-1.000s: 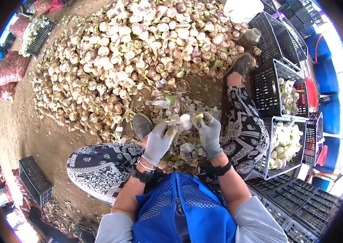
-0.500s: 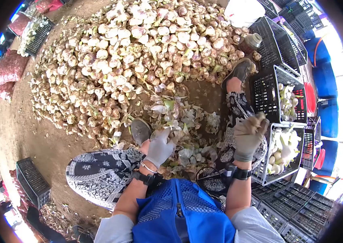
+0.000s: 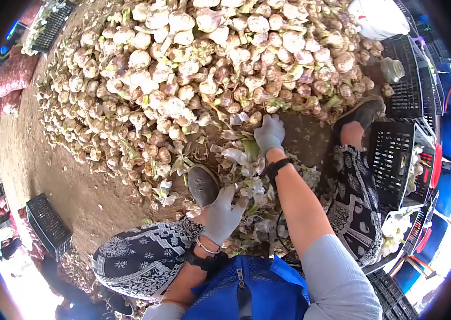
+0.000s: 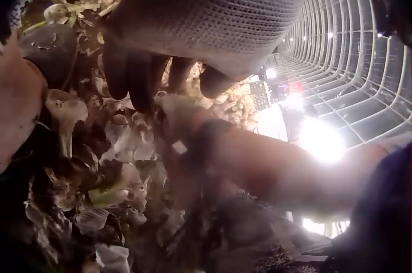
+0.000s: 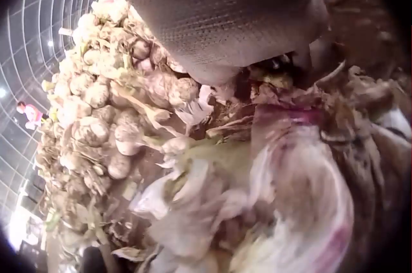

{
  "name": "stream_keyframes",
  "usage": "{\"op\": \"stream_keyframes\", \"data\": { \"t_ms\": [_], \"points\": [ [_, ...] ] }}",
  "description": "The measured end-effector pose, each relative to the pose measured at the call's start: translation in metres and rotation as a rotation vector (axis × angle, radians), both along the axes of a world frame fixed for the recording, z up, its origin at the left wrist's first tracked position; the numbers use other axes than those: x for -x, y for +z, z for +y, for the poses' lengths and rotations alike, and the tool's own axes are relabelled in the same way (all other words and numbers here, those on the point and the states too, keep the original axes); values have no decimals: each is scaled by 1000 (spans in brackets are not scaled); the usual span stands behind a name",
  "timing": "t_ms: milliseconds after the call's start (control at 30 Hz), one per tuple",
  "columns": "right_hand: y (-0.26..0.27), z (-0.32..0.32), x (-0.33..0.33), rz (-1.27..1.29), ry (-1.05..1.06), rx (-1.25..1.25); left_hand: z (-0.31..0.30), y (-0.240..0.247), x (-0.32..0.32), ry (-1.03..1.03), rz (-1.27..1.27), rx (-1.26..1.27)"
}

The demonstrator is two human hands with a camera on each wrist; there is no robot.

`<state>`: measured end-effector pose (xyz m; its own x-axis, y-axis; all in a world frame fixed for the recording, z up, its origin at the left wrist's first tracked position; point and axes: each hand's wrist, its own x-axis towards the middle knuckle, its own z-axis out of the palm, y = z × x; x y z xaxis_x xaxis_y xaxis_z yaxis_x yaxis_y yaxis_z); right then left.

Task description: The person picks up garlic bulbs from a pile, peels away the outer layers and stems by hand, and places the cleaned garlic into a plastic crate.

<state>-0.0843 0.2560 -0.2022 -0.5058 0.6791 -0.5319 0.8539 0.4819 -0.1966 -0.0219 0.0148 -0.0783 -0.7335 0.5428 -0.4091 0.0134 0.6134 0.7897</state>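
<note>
A big heap of unpeeled garlic bulbs (image 3: 198, 64) covers the dirt floor ahead of the seated person. My right hand (image 3: 269, 133), in a grey glove, is stretched forward to the heap's near edge, its fingers spread over bulbs and husks; I see nothing in its grip. In the right wrist view the glove (image 5: 225, 9) hovers over bulbs (image 5: 96, 125) and purple-white husks (image 5: 290, 183). My left hand (image 3: 225, 213), also gloved, rests loosely over the husk litter (image 3: 246, 160) by the knee, holding nothing. Its fingers (image 4: 129, 73) hang down in the left wrist view, with the right forearm (image 4: 270, 170) beyond.
A black crate (image 3: 396, 160) holding peeled white bulbs (image 3: 414, 160) stands at the right, past the right shoe (image 3: 364, 112). The left shoe (image 3: 201, 184) sits among husks. A jar (image 3: 393, 68), a white bag (image 3: 380, 16), another crate (image 3: 47, 224) and red sacks (image 3: 12, 80) ring the area.
Both hands held a white bulb together; the right hand swung to the crate at the right, then reached forward to the heap. The left hand stayed near the knee, now without the bulb.
</note>
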Motion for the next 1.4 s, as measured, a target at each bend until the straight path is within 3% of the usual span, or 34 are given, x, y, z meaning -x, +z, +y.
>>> {"op": "stream_keyframes", "data": {
  "t_ms": [67, 133, 167, 233, 267, 333, 367, 400, 433, 467, 500, 600, 633, 667, 733, 800, 833, 900, 933, 967, 1000, 1067, 1200, 1233, 1300, 1333, 1400],
  "points": [
    [-6, 10, -7, 16, 1, -36, 2, -6, 0, 1, 67, -59],
    [6, 20, -17, 116, 154, 179, 9, 5, 7, 12, -51, -56],
    [14, 16, -31, 231, 322, 217, 11, 7, 9, 19, 78, -73],
    [63, -5, -45, 95, 488, 402, 13, 20, 15, -46, 331, -5],
    [87, -18, -55, 132, 603, 429, 12, 21, 16, -44, 329, -11],
    [107, -41, -76, 381, 689, 545, 11, 27, 16, -103, 437, -67],
    [121, -43, -85, 390, 559, 704, 8, 32, 15, -99, 445, -75],
    [149, -46, -86, 402, 426, 858, 5, 38, 15, 2, 296, -119],
    [156, -52, -92, 412, 433, 845, 3, 44, 15, 99, 149, -165],
    [160, -61, -99, 729, -122, 1013, 3, 51, 14, 193, -3, -211],
    [162, -68, -106, 1022, -706, 1128, 7, 61, 13, 223, 177, -328],
    [132, -85, -128, 1150, -566, 923, 4, 60, 2, 245, 149, -266],
    [148, -100, -121, 1286, -821, 1159, 3, 52, -2, 230, 181, -304],
    [170, -103, -130, 820, -243, 601, 0, 44, -8, 226, 183, -311],
    [167, -116, -132, 863, -292, 587, 1, 56, -9, 114, 289, -292],
    [181, -117, -138, 924, -197, 563, -4, 63, -9, 124, 191, -311],
    [190, -116, -141, 975, -106, 537, -9, 57, -8, 186, -13, -465],
    [198, -115, -151, 916, -123, 558, -9, 54, -9, 284, -317, -756],
    [201, -116, -156, 851, -142, 581, -10, 56, -10, 283, -318, -763],
    [191, -115, -160, 880, -307, 793, -11, 58, -11, 227, -304, -724],
    [189, -116, -160, 881, -305, 787, -12, 63, -11, 170, -290, -684],
    [185, -119, -157, 1088, -217, 604, -11, 65, -13, 103, -242, -628],
    [207, -119, -158, 878, -54, 473, -13, 65, -17, 222, -335, -724],
    [207, -119, -160, 878, -53, 475, -18, 70, -12, 246, -515, -719],
    [207, -120, -165, 1066, 201, 324, -18, 75, -8, 332, -745, -663],
    [207, -118, -166, 1065, 203, 328, -19, 79, -7, 337, -745, -662],
    [205, -113, -166, 852, 39, 604, -21, 89, -6, 306, -904, -541]
  ]
}}
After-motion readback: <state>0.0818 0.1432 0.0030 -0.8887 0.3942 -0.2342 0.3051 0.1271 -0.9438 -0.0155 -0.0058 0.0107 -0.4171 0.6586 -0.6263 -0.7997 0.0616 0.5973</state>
